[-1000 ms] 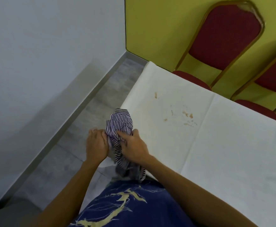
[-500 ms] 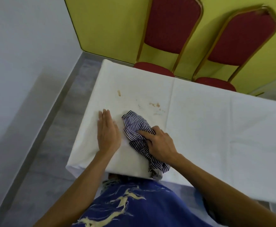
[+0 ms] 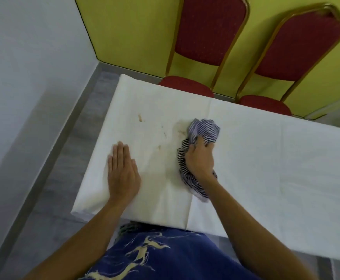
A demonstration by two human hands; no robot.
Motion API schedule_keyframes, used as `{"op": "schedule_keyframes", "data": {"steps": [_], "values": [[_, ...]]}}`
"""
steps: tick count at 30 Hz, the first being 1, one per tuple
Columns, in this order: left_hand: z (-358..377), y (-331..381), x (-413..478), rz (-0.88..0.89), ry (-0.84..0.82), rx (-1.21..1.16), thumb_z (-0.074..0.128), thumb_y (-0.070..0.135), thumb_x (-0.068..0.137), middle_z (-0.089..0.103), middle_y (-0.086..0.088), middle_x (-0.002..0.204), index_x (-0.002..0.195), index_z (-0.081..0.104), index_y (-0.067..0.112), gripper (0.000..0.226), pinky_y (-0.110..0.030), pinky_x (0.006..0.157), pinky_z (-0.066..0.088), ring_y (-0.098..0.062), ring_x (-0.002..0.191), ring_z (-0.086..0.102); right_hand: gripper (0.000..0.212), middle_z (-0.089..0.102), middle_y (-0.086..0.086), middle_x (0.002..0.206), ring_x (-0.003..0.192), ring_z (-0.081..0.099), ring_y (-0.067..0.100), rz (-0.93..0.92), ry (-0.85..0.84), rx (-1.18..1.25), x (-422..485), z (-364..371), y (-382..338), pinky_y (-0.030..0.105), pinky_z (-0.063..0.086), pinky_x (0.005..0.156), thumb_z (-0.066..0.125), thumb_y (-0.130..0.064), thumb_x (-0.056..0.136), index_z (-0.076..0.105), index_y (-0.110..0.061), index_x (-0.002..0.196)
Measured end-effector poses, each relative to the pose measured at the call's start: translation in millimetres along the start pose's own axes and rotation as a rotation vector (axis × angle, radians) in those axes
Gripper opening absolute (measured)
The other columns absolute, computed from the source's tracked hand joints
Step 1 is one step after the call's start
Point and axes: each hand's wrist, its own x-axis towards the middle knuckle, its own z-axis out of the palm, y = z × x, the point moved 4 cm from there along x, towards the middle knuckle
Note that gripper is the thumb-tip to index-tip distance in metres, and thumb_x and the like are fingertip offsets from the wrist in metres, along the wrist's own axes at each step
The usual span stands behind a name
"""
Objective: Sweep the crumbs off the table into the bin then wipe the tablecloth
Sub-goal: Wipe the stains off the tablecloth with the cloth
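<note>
Head view: crumpled blue-white striped cloth (image 3: pixel 203 131) is clenched in right hand (image 3: pixel 199 158) on stained white tablecloth (image 3: pixel 266 158); left hand (image 3: pixel 122 172) is laid flat, grip released.

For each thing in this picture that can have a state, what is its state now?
White tablecloth: spread on the table, with orange-brown stains.
Blue-and-white striped cloth: bunched, pressed on the tablecloth beside the stains.
Right hand: closed on the striped cloth.
Left hand: open, flat on the tablecloth.
Two red padded chairs: empty, behind the table.
</note>
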Motion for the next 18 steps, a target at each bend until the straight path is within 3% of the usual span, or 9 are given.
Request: {"op": "schedule_keyframes", "data": {"steps": [5, 7, 9, 12, 16, 18], "values": [[3, -2, -1, 0.031, -0.011, 0.03, 0.026, 0.023, 0.104, 0.02, -0.019, 0.163, 0.153, 0.025, -0.002, 0.056, -0.047, 0.124, 0.014, -0.031, 0.153, 0.014, 0.047, 0.043, 0.018, 0.134, 0.106, 0.058, 0.04, -0.554, -0.279, -0.135, -51, 53, -65, 0.047, 0.055, 0.084, 0.048, -0.027, 0.098, 0.044, -0.021, 0.145], [1, -2, 0, 0.024, 0.0, 0.035, 0.026, 0.023, 0.104, 0.022, -0.019, 0.162, 0.153, 0.026, -0.002, 0.055, -0.047, 0.124, 0.015, -0.031, 0.152, 0.017, 0.048, 0.049, 0.015, 0.122, 0.098, 0.06, 0.039, -0.659, -0.33, -0.208, -35, 41, -51, 0.046, 0.056, 0.077, 0.051, -0.029, 0.095, 0.049, -0.027, 0.143], [1, 2, 2, 0.025, 0.02, 0.03, 0.027, 0.023, 0.104, 0.022, -0.019, 0.162, 0.153, 0.027, -0.002, 0.055, -0.047, 0.123, 0.016, -0.031, 0.152, 0.018, 0.048, 0.051, 0.012, 0.11, 0.085, 0.061, 0.039, -0.665, -0.277, -0.274, 0, 17, -23, 0.045, 0.057, 0.07, 0.051, -0.031, 0.092, 0.055, -0.038, 0.138], [6, 10, 4, 0.011, -0.004, 0.016, 0.027, 0.024, 0.104, 0.019, -0.016, 0.163, 0.153, 0.027, 0.0, 0.055, -0.045, 0.124, 0.014, -0.03, 0.153, 0.015, 0.047, 0.049, 0.013, 0.109, 0.088, 0.06, 0.04, -0.503, -0.105, -0.343, 73, -35, 27, 0.045, 0.057, 0.075, 0.053, -0.027, 0.093, 0.056, -0.043, 0.137], [4, 6, 1, -0.012, -0.032, 0.04, 0.029, 0.023, 0.103, 0.023, -0.017, 0.162, 0.152, 0.031, 0.0, 0.054, -0.046, 0.123, 0.017, -0.031, 0.152, 0.019, 0.054, 0.043, 0.024, 0.13, 0.116, 0.048, 0.048, 0.032, 0.087, -0.291, 144, -88, 56, 0.053, 0.043, 0.102, 0.048, -0.019, 0.092, 0.05, -0.034, 0.144], [-3, -4, -9, -0.071, -0.002, 0.047, 0.028, 0.022, 0.102, 0.027, -0.018, 0.161, 0.15, 0.034, 0.0, 0.054, -0.048, 0.122, 0.018, -0.032, 0.151, 0.022, 0.054, 0.041, 0.025, 0.135, 0.12, 0.045, 0.049, 0.155, 0.11, -0.214, 147, -78, 41, 0.055, 0.039, 0.105, 0.045, -0.017, 0.09, 0.05, -0.027, 0.142]]}}
